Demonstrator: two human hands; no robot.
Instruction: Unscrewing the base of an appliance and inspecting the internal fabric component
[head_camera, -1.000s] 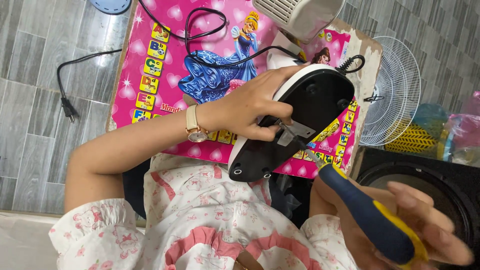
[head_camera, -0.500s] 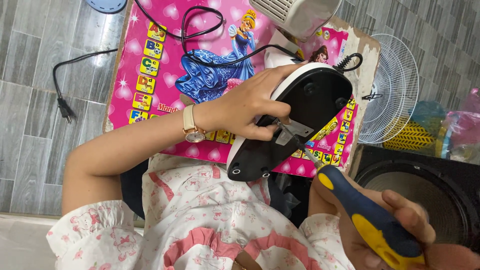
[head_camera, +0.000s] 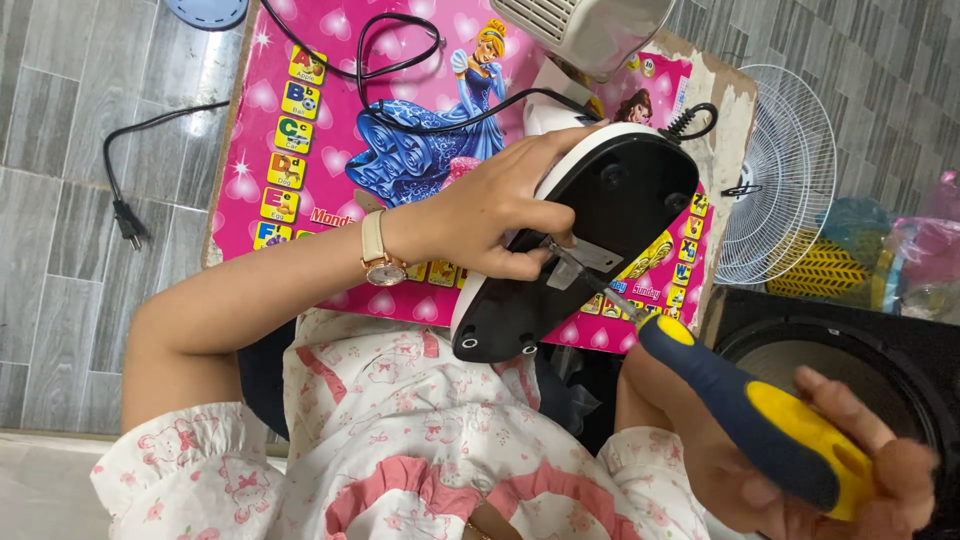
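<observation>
pink picture board (head_camera: 330, 150) on grey tile floor (head_camera: 60, 200) | on board – black cord (head_camera: 400, 45), white appliance (head_camera: 590, 30)

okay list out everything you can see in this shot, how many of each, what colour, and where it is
fan base: one, black underside with white rim, tilted up over the table, gripped by the left hand
metal bracket: one, grey, on the base's underside, at the screwdriver's tip
screwdriver: one, blue and yellow handle, lower right, in the right hand
table: one, pink with cartoon pictures, centre
power cord: one, black, looped on the table, plug lying on the floor at left
fan motor housing: one, white, top edge
fan grille: one, white wire, right of the table
speaker: one, black, lower right
wristwatch: one, cream strap, on the left wrist
left hand: on the base
right hand: around the screwdriver handle
</observation>
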